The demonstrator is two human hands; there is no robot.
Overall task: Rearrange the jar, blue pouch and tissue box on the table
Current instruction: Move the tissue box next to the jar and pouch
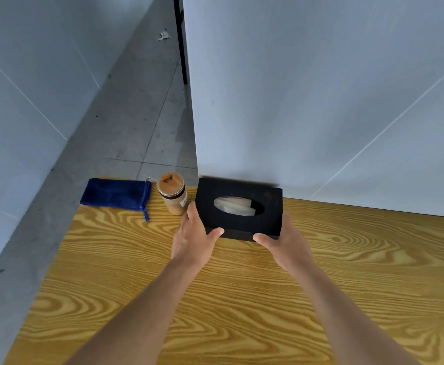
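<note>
A black tissue box (265,206) with white tissue in its oval slot stands at the far edge of the wooden table (242,299), against the wall. My left hand (193,237) grips its left end and my right hand (285,239) grips its right front corner. Just left of the box stands a jar (173,194) with a tan lid and tan contents, close to my left fingers. A blue drawstring pouch (116,194) lies flat at the table's far left corner, beside the jar.
A white wall panel (321,88) rises directly behind the table's far edge. The table's left edge drops to a grey tiled floor (136,114), with another white panel (18,114) further left.
</note>
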